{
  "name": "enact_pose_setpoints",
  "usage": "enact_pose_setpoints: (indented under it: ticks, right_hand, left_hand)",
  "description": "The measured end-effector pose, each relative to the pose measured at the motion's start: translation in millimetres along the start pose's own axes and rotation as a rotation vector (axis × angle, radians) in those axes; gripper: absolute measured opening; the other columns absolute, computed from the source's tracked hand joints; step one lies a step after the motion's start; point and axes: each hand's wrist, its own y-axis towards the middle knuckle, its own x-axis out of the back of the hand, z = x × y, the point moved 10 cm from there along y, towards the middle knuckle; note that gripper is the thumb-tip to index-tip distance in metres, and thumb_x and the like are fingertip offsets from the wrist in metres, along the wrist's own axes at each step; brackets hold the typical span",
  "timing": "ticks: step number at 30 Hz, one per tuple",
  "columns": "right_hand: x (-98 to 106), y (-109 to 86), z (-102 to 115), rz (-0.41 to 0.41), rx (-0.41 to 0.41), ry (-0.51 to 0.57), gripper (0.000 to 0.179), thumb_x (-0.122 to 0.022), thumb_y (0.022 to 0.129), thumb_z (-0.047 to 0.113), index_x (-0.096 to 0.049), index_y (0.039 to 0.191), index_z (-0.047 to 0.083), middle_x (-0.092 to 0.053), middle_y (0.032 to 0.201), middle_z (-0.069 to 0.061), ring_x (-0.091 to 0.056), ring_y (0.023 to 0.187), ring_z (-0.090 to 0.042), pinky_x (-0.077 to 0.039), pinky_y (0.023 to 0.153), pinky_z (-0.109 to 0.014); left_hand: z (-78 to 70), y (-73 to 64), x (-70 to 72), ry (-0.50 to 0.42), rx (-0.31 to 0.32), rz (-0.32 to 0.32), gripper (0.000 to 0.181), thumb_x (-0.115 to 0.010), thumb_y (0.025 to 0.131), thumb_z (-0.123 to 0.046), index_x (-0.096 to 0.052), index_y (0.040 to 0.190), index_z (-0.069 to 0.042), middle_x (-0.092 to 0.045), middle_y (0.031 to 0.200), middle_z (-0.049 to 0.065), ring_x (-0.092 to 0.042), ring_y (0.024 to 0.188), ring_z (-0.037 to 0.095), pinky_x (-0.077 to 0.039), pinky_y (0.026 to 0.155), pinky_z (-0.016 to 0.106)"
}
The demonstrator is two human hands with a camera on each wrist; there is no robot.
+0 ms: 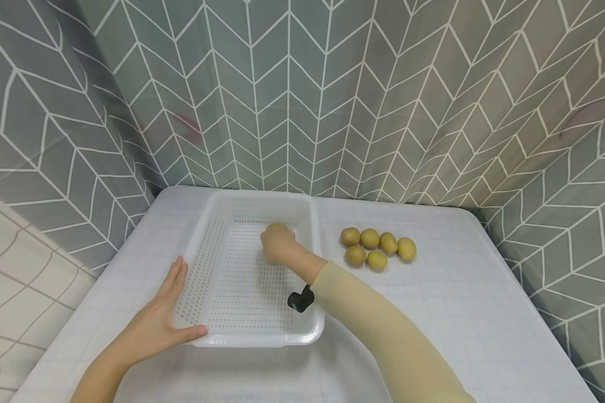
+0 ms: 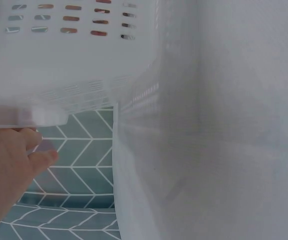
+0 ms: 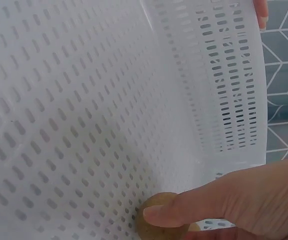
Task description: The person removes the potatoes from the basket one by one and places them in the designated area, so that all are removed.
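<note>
A white perforated plastic basket stands on the table. Inside it my right hand grips a potato low over the perforated floor; in the right wrist view the thumb presses on its top. Seen from the head, most of that potato is hidden by the hand. My left hand rests at the basket's near left corner. Its fingers lie straight along the outside of the left wall, and the thumb touches the front rim. Right of the basket, several potatoes lie in two loose rows.
A pale cloth covers the table. Grey curtains with a white chevron pattern hang behind and at both sides. A black wrist device on my right arm hangs over the basket. Light tiles show at the far left.
</note>
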Motion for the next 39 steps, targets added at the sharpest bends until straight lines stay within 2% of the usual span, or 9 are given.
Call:
enact_pose_setpoints:
  ticks: [3,7,10,14,17,22,24,32,39]
  right_hand:
    - [-1,0.4,0,-0.004,0.001,0.013,0.037,-0.060,0.091,0.020,-0.062,0.126,0.008,-0.059,0.103,-0.004,-0.052,0.084,-0.015,-0.054,0.079,-0.035]
    - [-3,-0.8,5,-0.010,0.052,-0.059,0.032,-0.060,0.093,0.020,-0.064,0.122,0.006,-0.061,0.106,-0.003,-0.052,0.085,-0.015,-0.051,0.081,-0.029]
    - [-3,-1.7,9,-0.015,0.086,-0.118,0.026,-0.059,0.092,0.020,-0.067,0.113,0.007,-0.062,0.097,-0.002,-0.049,0.083,-0.014,-0.046,0.081,-0.027]
    - [-4,-1.8,13,0.000,0.104,-0.130,0.022,-0.060,0.089,0.024,-0.066,0.104,0.010,-0.058,0.083,0.001,-0.048,0.078,-0.013,-0.043,0.070,-0.026]
    - [-2,-2.0,15,-0.011,0.113,-0.100,0.027,-0.065,0.085,0.030,-0.064,0.105,0.012,-0.059,0.079,0.002,-0.050,0.072,-0.013,-0.043,0.061,-0.027]
    - [12,-3.1,15,-0.090,0.109,0.054,0.046,-0.081,0.071,0.035,-0.065,0.109,0.016,-0.067,0.087,0.004,-0.055,0.071,-0.012,-0.046,0.058,-0.032]
    - [18,-4.8,16,-0.120,0.113,0.109,0.046,-0.083,0.069,0.034,-0.066,0.108,0.017,-0.067,0.089,0.005,-0.056,0.071,-0.012,-0.045,0.058,-0.033]
    - [47,-21.0,20,-0.270,0.162,0.360,0.051,-0.083,0.073,0.030,-0.062,0.117,0.014,-0.066,0.102,0.004,-0.058,0.076,-0.007,-0.045,0.058,-0.022]
    - [93,-49.8,18,-0.451,0.275,0.603,0.049,-0.084,0.073,0.027,-0.063,0.113,0.011,-0.064,0.103,0.003,-0.059,0.088,-0.008,-0.047,0.066,-0.017]
  left_hand:
    - [-0.3,0.1,0.3,0.008,-0.007,-0.005,0.127,-0.085,0.067,-0.043,-0.001,0.153,-0.002,0.009,0.161,0.009,-0.022,0.135,0.054,-0.033,0.090,0.073]
    - [0.6,0.7,-0.5,-0.001,-0.003,-0.001,0.128,-0.084,0.067,-0.043,0.000,0.153,-0.002,0.009,0.161,0.009,-0.020,0.136,0.054,-0.032,0.091,0.073]
    - [1.5,1.4,-1.6,-0.010,0.005,0.003,0.128,-0.084,0.067,-0.044,0.000,0.153,-0.002,0.010,0.161,0.009,-0.019,0.137,0.054,-0.032,0.092,0.073]
    - [2.0,1.4,-3.0,-0.009,0.005,0.005,0.128,-0.085,0.067,-0.043,0.000,0.153,-0.001,0.009,0.161,0.010,-0.019,0.136,0.055,-0.032,0.091,0.073]
    - [1.7,1.2,-3.7,-0.004,0.007,0.007,0.128,-0.085,0.067,-0.043,0.000,0.153,-0.001,0.009,0.161,0.010,-0.021,0.134,0.056,-0.032,0.090,0.074]
    - [1.8,1.4,-3.9,-0.001,0.010,0.009,0.128,-0.084,0.067,-0.044,0.001,0.153,-0.003,0.009,0.161,0.010,-0.021,0.135,0.055,-0.032,0.091,0.073]
    - [2.0,1.4,-4.0,-0.003,0.010,0.010,0.129,-0.085,0.067,-0.044,0.002,0.153,-0.003,0.010,0.161,0.010,-0.020,0.136,0.054,-0.032,0.092,0.073]
    - [1.5,0.3,-4.4,-0.007,0.008,0.015,0.128,-0.085,0.067,-0.042,0.001,0.153,-0.002,0.010,0.161,0.009,-0.019,0.137,0.053,-0.032,0.092,0.073]
    - [-0.6,0.4,-0.9,0.010,0.004,0.015,0.127,-0.084,0.068,-0.043,0.001,0.154,-0.003,0.010,0.161,0.008,-0.020,0.137,0.052,-0.033,0.092,0.071]
